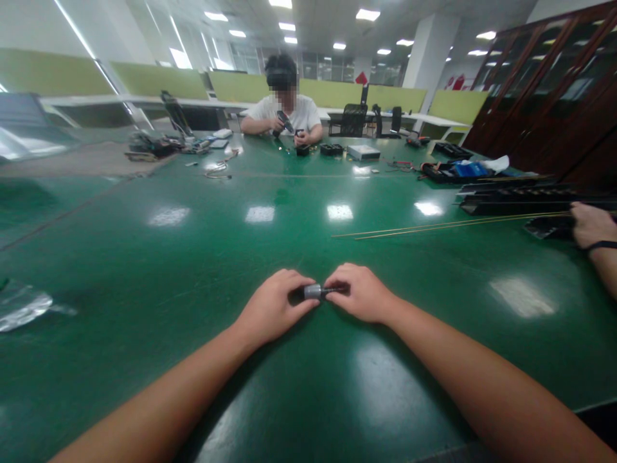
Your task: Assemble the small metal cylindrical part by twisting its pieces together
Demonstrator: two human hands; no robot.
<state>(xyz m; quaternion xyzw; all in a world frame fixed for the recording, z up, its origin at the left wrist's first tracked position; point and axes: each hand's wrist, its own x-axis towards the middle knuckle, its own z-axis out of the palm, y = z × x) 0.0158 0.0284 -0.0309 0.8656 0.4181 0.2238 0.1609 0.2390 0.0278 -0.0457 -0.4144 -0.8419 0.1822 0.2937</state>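
In the middle of the view, my left hand (278,303) is closed round a short silver-grey cylinder (312,292); its far end is hidden in the palm. A thin dark rod (333,290) sticks out from the cylinder's right end, in line with it. My right hand (359,292) pinches this rod between thumb and fingers, close to the cylinder. Both hands are low over the green tabletop (216,257), with the fingertips of the two hands almost meeting. Whether the rod is fixed in the cylinder I cannot tell.
Two long thin brass-coloured rods (414,229) lie ahead on the right, by black metal channels (525,198) and another person's hand (594,225). Across the table a person (284,109) holds a dark tool. Clear plastic (24,308) lies at left.
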